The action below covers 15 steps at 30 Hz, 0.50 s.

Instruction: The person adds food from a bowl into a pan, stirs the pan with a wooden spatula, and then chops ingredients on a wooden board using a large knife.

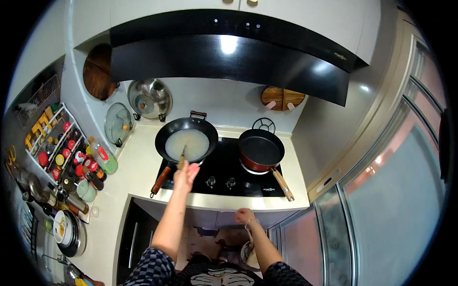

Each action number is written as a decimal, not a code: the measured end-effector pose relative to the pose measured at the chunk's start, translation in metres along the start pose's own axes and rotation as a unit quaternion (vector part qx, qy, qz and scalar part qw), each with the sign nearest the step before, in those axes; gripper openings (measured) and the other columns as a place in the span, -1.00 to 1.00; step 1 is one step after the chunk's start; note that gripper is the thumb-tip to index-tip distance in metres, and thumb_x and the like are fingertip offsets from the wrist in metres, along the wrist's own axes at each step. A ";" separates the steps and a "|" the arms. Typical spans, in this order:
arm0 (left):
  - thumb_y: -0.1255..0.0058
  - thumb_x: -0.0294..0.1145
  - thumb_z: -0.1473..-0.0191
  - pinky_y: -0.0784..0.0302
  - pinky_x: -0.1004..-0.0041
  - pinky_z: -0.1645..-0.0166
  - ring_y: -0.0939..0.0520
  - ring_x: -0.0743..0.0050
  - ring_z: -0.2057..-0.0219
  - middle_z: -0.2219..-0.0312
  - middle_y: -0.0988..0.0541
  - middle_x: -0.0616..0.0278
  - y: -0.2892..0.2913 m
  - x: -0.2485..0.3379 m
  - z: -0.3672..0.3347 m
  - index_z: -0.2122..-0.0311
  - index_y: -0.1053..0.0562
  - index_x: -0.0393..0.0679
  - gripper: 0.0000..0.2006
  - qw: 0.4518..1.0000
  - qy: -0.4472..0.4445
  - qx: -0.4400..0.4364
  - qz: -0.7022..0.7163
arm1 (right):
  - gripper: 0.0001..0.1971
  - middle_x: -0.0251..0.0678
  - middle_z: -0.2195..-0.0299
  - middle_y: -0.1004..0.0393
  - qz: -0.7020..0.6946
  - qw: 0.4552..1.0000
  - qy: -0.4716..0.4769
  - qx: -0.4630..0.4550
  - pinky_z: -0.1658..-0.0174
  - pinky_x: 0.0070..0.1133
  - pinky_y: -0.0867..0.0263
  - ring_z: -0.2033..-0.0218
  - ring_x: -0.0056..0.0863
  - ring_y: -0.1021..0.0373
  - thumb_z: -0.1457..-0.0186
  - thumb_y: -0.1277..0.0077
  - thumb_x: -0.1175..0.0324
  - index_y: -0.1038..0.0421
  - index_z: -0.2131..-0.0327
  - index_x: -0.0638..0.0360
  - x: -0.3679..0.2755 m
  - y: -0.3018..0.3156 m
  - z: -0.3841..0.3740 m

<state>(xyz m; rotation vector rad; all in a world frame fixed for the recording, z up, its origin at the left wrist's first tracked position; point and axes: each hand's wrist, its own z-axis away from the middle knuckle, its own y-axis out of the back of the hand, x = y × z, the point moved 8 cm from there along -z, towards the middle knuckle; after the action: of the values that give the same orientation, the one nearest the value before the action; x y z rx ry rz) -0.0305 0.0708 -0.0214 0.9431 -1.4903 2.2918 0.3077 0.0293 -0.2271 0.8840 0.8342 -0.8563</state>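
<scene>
The wok (186,123) sits on the left side of the black hob (226,159), holding cloudy, pale liquid (196,143). Just in front of its near rim, the left hand (184,177) closes around the wooden handle of a cooking tool (182,159), whose far end is hidden in the liquid. The right hand (244,216) hangs before the front edge of the surface (114,195), nothing visibly held; its fingers look curled, though how tightly I cannot tell. The step in hand appears to be stirring, and the next move probably calls for a steady sweep, low and inside the curved wall, so nothing slops over. The wok's own handle (161,181) slants toward the front edge, just left of the forearm, so a wide swing that way could knock it. On the right, a strip of hob separates the wok from a frying pan (261,148), whose pale wooden handle also points toward the front edge, where an arm might catch it. The range hood (229,57) bounds the space above; farther left, the surface offers some room before the crowded bottle rack (63,148).
</scene>
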 end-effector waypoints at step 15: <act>0.20 -0.54 -0.11 -0.59 0.35 0.21 -0.61 0.26 0.22 0.29 -0.57 0.04 -0.040 -0.083 -0.054 0.15 -0.44 -0.30 -0.77 0.946 0.078 -0.167 -0.267 | -0.55 -0.28 0.25 -0.52 0.397 0.897 -0.194 -0.020 0.23 -0.40 -0.39 0.26 -0.34 -0.47 -0.15 0.18 -0.06 -0.51 0.24 0.11 -0.119 0.030 -0.146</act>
<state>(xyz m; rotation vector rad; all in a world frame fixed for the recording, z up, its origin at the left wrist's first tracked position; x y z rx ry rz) 0.0325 0.1475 -0.0599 0.9035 -1.3000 1.6293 0.2501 0.2019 -0.1707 0.8724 0.0950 -0.2638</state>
